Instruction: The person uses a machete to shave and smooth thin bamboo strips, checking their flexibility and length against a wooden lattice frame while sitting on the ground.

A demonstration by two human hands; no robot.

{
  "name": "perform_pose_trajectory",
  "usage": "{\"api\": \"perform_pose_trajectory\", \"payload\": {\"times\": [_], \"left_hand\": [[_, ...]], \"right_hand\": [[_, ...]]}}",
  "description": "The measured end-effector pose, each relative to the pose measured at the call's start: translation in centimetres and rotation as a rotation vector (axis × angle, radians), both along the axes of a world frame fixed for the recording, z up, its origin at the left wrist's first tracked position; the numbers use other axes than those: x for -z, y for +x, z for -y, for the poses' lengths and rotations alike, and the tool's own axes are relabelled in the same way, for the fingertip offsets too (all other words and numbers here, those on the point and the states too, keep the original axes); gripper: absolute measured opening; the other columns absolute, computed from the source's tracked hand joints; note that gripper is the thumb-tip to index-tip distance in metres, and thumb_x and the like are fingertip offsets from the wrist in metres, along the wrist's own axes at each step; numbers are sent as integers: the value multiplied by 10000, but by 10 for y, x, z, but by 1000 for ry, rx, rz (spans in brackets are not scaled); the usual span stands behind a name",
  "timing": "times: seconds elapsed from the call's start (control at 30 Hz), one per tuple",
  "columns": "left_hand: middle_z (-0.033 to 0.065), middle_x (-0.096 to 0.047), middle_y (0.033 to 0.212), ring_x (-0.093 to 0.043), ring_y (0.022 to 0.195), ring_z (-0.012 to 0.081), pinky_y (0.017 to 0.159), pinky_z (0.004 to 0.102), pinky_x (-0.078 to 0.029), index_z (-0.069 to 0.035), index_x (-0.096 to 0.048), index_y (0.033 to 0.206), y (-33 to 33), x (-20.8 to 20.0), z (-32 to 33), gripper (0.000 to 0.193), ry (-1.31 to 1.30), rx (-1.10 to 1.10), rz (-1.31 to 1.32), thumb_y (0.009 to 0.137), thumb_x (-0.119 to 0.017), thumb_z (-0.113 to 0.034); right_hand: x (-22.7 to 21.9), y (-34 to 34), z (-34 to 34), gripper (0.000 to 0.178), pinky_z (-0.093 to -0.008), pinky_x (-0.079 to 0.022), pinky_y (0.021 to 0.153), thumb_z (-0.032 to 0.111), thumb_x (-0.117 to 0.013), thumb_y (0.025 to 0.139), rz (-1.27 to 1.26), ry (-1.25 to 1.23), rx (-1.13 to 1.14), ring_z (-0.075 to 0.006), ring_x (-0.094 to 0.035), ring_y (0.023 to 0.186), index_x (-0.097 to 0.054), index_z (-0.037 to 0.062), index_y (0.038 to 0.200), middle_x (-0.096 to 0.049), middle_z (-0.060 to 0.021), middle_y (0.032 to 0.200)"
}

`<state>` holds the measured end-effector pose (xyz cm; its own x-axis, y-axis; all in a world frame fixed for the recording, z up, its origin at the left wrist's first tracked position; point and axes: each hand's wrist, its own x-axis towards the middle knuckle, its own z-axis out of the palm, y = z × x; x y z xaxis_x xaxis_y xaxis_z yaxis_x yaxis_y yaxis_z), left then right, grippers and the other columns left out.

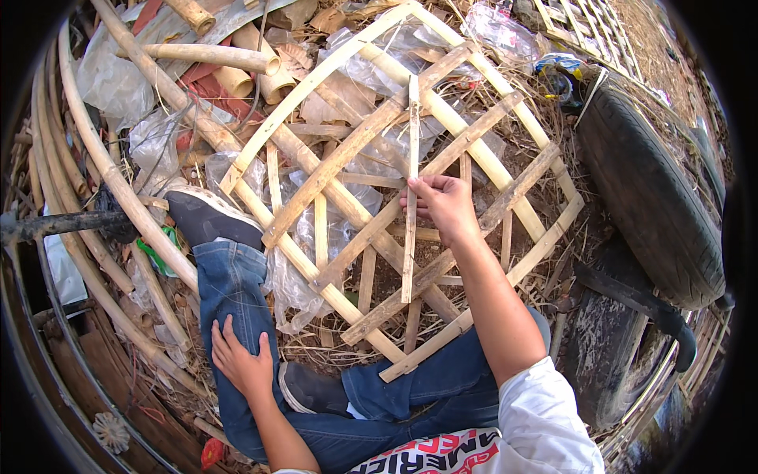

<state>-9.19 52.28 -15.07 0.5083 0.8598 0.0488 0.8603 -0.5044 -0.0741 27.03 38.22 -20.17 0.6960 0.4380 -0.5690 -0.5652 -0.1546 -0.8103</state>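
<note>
My right hand (444,207) pinches a thin, pale bamboo strip (410,142) between thumb and fingers, near the strip's middle. The strip stands nearly in line with my view, above a lattice of crossed bamboo slats (339,167). Whether it touches the slats beneath, I cannot tell. Wide slats cross on the slant to make diamond-shaped gaps, with paler strips along the outer edges. The lattice's near corner reaches over my jeans. My left hand (242,362) rests on my bent leg (229,288), fingers spread, holding nothing.
Long bamboo poles (118,178) curve along the left, and cut bamboo pieces (213,55) lie at the far left. Clear plastic sheets (118,87) and dry leaves litter the ground. On the right stand a black tyre (651,197) and a dark curved handle (643,300). Another slatted frame (588,31) lies far right.
</note>
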Motion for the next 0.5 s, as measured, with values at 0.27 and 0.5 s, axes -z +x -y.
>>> {"api": "perform_pose_trajectory", "payload": {"times": [0.27, 0.5], "left_hand": [[172, -415, 1394, -420, 1266, 350, 1051, 484, -308, -118, -451, 1317, 1, 0, -1, 691, -4, -3, -5, 712, -745, -275], [171, -410, 1399, -415, 1270, 352, 1062, 485, -296, -121, -452, 1321, 1, -1, -1, 693, -32, -24, 3, 712, -743, -276]], "right_hand": [[1, 1, 4, 179, -290, -584, 684, 130, -602, 924, -43, 14, 3, -192, -700, 796, -608, -34, 995, -692, -128, 882], [-5, -1, 0, 168, -294, -588, 672, 133, -594, 928, -9, -13, -7, -190, -701, 778, -603, -24, 990, -690, -126, 878]]}}
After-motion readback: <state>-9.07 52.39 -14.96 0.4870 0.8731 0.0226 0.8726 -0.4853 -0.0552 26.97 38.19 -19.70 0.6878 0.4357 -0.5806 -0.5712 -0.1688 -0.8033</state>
